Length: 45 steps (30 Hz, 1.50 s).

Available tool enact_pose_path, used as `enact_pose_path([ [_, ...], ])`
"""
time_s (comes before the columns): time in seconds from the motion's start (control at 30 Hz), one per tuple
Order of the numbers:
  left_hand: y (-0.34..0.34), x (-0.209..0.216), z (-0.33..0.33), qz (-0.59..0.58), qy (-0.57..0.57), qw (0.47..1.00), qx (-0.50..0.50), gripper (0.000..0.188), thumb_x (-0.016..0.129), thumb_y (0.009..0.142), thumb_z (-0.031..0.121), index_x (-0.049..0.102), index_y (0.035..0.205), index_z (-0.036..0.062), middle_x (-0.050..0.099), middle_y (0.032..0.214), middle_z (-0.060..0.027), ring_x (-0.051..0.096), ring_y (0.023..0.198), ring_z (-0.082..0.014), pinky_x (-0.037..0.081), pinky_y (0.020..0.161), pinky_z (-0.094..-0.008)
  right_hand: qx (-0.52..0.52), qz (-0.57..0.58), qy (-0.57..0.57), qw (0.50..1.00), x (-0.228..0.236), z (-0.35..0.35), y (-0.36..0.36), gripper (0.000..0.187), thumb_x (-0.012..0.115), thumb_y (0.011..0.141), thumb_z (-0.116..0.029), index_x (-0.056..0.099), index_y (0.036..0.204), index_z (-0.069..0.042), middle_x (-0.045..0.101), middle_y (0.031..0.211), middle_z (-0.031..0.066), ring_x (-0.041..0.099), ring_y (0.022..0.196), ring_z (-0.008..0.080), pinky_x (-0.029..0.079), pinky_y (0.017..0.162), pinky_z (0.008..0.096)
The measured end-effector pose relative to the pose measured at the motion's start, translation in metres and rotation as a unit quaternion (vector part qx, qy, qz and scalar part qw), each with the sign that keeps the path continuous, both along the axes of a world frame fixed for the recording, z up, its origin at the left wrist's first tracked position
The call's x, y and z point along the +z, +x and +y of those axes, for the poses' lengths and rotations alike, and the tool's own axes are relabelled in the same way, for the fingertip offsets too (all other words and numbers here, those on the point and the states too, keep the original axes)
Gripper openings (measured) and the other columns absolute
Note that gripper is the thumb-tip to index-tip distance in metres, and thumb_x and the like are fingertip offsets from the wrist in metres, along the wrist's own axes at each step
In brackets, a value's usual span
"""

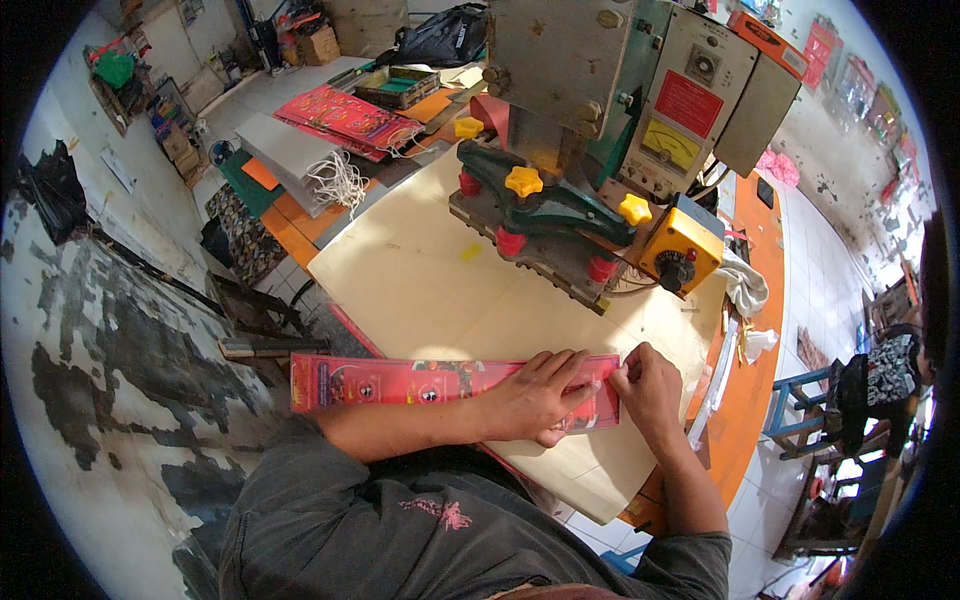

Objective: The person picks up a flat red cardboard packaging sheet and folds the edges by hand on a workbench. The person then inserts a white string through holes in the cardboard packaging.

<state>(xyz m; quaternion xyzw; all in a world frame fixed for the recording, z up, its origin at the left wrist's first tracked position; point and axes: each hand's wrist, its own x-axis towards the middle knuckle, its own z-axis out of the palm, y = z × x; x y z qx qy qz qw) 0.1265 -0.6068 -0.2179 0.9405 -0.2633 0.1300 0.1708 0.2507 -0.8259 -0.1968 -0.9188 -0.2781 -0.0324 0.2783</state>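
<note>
Worktop, red strip under left hand, reaching right hand

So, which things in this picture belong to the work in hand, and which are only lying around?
In the work:
red printed strip, under the left hand, with the right hand at its right end
cream sheet, partly beneath it
probably the press

Apparently lying about:
black bag
dark phone
pale cloth

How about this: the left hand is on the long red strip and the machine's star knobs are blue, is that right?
No, the star knobs are yellow, not blue; the head view shows it. The left hand is on the long red strip.
</note>
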Motion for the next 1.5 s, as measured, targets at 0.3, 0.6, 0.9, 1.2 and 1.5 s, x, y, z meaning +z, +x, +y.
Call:
enact_pose_path([
  [0.3, -0.004, 0.003, -0.012, -0.029, 0.007, 0.999, 0.039, 0.085, 0.084, 0.07, 0.036, 0.064, 0.145, 0.0019, 0.043, 0.158, -0.0371, 0.045, 0.144, -0.0501, 0.037, 0.123, -0.057, 0.006, -0.092, 0.01, 0.996, -0.002, 0.002, -0.003, 0.022, 0.079, 0.083, -0.014, 0.06, 0.09, -0.005, 0.068, 0.076, 0.0139, 0.069, 0.065, 0.0325, 0.054, 0.061, 0.0431],
  [0.6, -0.005, -0.001, -0.009, -0.02, 0.012, 0.999, 0.044, 0.083, 0.085, 0.073, 0.035, 0.062, 0.146, 0.0025, 0.037, 0.16, -0.0364, 0.041, 0.146, -0.0516, 0.038, 0.122, -0.0602, 0.036, 0.09, 0.071, 0.993, -0.006, -0.01, 0.014, 0.026, 0.08, 0.092, -0.021, 0.068, 0.101, 0.0, 0.07, 0.076, 0.0093, 0.068, 0.067, 0.02, 0.053, 0.062, 0.036],
  [0.9, -0.009, 0.001, 0.031, -0.016, 0.024, 0.998, 0.059, 0.079, 0.084, 0.077, 0.045, 0.066, 0.146, 0.0107, 0.036, 0.164, -0.0348, 0.044, 0.146, -0.0526, 0.04, 0.122, -0.061, 0.097, 0.338, 0.147, 0.925, 0.008, 0.0, 0.005, 0.03, 0.078, 0.102, -0.029, 0.07, 0.11, -0.001, 0.068, 0.083, -0.0003, 0.059, 0.068, 0.0071, 0.047, 0.058, 0.0262],
  [1.2, -0.002, 0.029, 0.047, 0.007, 0.039, 0.998, 0.041, 0.089, 0.092, 0.065, 0.035, 0.065, 0.146, 0.0101, 0.044, 0.162, -0.0299, 0.049, 0.142, -0.048, 0.044, 0.118, -0.0577, 0.147, 0.445, 0.109, 0.877, 0.009, -0.007, 0.008, 0.019, 0.073, 0.106, -0.023, 0.072, 0.103, -0.004, 0.064, 0.077, -0.0051, 0.053, 0.062, 0.0025, 0.04, 0.055, 0.0222],
  [1.5, 0.007, 0.042, 0.053, 0.003, 0.068, 0.998, 0.018, 0.093, 0.091, 0.062, 0.028, 0.064, 0.149, 0.014, 0.041, 0.166, -0.0266, 0.049, 0.143, -0.0464, 0.046, 0.118, -0.0559, 0.179, 0.457, 0.127, 0.862, 0.008, -0.012, 0.014, 0.015, 0.069, 0.106, -0.017, 0.074, 0.102, -0.003, 0.075, 0.085, 0.0016, 0.056, 0.062, 0.0032, 0.045, 0.056, 0.0211],
])
